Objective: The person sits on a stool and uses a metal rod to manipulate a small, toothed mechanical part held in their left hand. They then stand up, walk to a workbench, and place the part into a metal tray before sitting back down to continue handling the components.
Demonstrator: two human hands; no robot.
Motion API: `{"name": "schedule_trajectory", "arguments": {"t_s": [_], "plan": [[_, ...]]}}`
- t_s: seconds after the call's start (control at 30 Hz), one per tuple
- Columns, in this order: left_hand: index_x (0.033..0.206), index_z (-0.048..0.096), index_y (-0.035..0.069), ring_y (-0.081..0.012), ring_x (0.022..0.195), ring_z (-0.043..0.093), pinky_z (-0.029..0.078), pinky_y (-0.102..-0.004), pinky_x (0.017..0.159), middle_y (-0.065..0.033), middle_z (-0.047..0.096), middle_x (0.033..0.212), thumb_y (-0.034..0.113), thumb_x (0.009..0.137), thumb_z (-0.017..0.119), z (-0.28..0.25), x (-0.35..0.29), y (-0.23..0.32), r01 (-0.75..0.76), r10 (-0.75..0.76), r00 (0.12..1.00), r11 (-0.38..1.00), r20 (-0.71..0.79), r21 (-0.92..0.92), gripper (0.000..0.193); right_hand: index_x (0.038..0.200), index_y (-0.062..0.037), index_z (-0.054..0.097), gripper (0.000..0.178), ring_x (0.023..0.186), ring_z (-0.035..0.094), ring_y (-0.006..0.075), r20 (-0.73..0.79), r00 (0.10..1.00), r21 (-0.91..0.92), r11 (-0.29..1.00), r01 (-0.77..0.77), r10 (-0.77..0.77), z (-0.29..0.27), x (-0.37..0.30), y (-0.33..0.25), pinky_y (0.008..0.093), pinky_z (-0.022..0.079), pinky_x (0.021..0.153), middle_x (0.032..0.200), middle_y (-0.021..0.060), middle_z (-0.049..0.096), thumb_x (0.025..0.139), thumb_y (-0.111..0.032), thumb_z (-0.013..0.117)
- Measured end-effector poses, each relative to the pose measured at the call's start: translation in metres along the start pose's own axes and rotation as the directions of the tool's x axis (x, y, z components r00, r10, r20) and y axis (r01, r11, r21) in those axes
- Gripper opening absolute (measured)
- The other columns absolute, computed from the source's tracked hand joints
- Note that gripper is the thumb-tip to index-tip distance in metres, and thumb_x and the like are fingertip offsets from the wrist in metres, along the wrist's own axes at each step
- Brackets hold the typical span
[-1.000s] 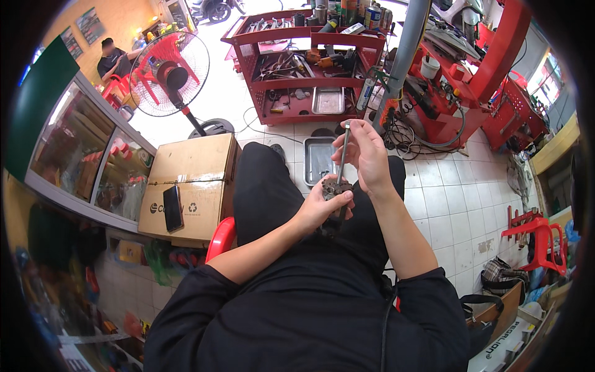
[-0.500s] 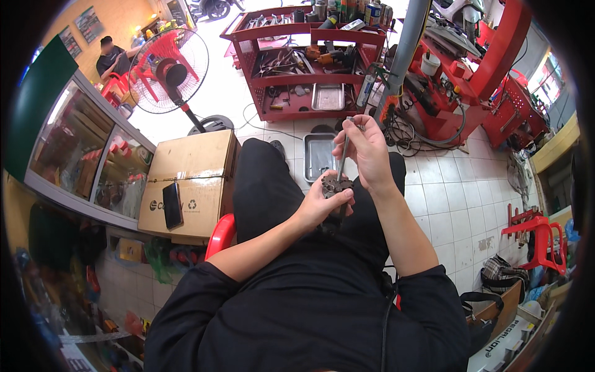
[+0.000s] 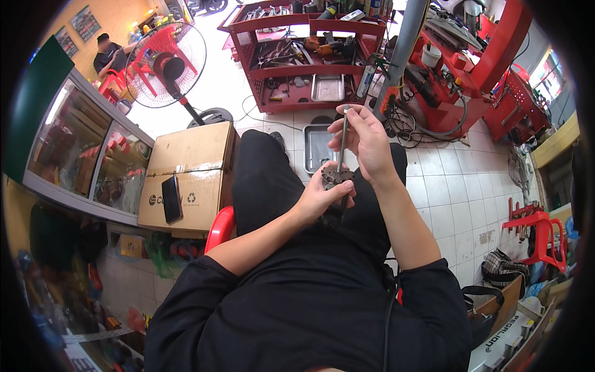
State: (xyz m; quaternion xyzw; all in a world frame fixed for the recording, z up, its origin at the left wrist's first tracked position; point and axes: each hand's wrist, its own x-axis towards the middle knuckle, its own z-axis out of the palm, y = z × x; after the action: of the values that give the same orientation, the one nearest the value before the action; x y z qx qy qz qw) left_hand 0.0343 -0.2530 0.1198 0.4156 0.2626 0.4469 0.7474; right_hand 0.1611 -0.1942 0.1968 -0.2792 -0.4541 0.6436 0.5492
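My left hand (image 3: 317, 197) is closed around a dark toothed metal part, like a small gear assembly (image 3: 338, 177), held above my lap. A long thin metal rod (image 3: 343, 140) with a wider top end stands almost upright from the toothed part. Near that top end, my right hand (image 3: 373, 149) has its thumb and fingers curled about the rod. How the rod's lower end sits in the toothed part is hidden by my left fingers. Past my hands, a grey metal tray (image 3: 316, 162) lies on the floor between my feet.
Ahead stands a red tool cart (image 3: 297, 79) with tools on its shelves. A cardboard box (image 3: 204, 149) with a black phone (image 3: 172, 199) on it is at my left, before a fan (image 3: 167, 67). Red lifting equipment (image 3: 458, 93) and a red stool (image 3: 538, 232) are at right.
My right hand has moved slightly up and left, and its fingers have opened a little along the rod. The rod stands more upright. My left hand keeps its grip on the toothed part.
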Motion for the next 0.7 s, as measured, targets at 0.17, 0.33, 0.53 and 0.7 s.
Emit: {"name": "schedule_trajectory", "arguments": {"t_s": [0.17, 0.33, 0.53, 0.7], "plan": [[0.113, 0.041, 0.006, -0.0219, 0.072, 0.062, 0.051, -0.0343, 0.068, -0.0110, 0.059, 0.085, 0.015, 0.086, 0.062, -0.002, 0.000, -0.003, -0.010, 0.010, 1.000, 1.000, 0.003, -0.003, 0.035, 0.109, -0.0031, 0.047, 0.028, 0.062, 0.062, 0.0155, -0.006, 1.000, -0.033, 0.999, 0.012, -0.012, 0.003, -0.002, -0.002, 0.0265, 0.049, 0.058, 0.078, 0.0087, 0.062, 0.095, -0.027, 0.051], [0.113, 0.041, 0.006, -0.0219, 0.072, 0.061, 0.051, -0.0340, 0.067, -0.0111, 0.059, 0.085, 0.015, 0.086, 0.061, 0.003, 0.000, -0.003, -0.026, 0.026, 1.000, 1.000, -0.002, -0.001, 0.035, 0.109, -0.0045, 0.050, 0.026, 0.062, 0.061, 0.0161, -0.057, 0.996, -0.138, 0.989, 0.061, -0.069, 0.002, -0.001, 0.007, 0.0265, 0.049, 0.060, 0.079, 0.0081, 0.062, 0.096, -0.027, 0.048], [0.114, 0.040, 0.005, -0.0215, 0.072, 0.061, 0.051, -0.0331, 0.067, -0.0112, 0.059, 0.085, 0.014, 0.087, 0.060, 0.001, -0.002, -0.001, -0.021, 0.021, 1.000, 0.999, 0.007, 0.030, 0.034, 0.107, -0.0051, 0.047, 0.022, 0.061, 0.061, 0.0167, -0.016, 1.000, 0.036, 0.999, -0.012, 0.013, 0.005, -0.004, -0.001, 0.0263, 0.049, 0.058, 0.078, 0.0087, 0.061, 0.096, -0.024, 0.049], [0.114, 0.040, 0.006, -0.0212, 0.072, 0.061, 0.051, -0.0327, 0.068, -0.0114, 0.059, 0.086, 0.013, 0.088, 0.059, 0.003, -0.002, -0.002, -0.058, 0.057, 0.998, 0.997, 0.034, 0.042, 0.033, 0.108, -0.0046, 0.048, 0.024, 0.061, 0.062, 0.0169, -0.051, 0.998, -0.056, 0.998, 0.032, -0.034, 0.003, -0.003, 0.004, 0.0267, 0.049, 0.058, 0.078, 0.0089, 0.061, 0.096, -0.026, 0.047]]}}
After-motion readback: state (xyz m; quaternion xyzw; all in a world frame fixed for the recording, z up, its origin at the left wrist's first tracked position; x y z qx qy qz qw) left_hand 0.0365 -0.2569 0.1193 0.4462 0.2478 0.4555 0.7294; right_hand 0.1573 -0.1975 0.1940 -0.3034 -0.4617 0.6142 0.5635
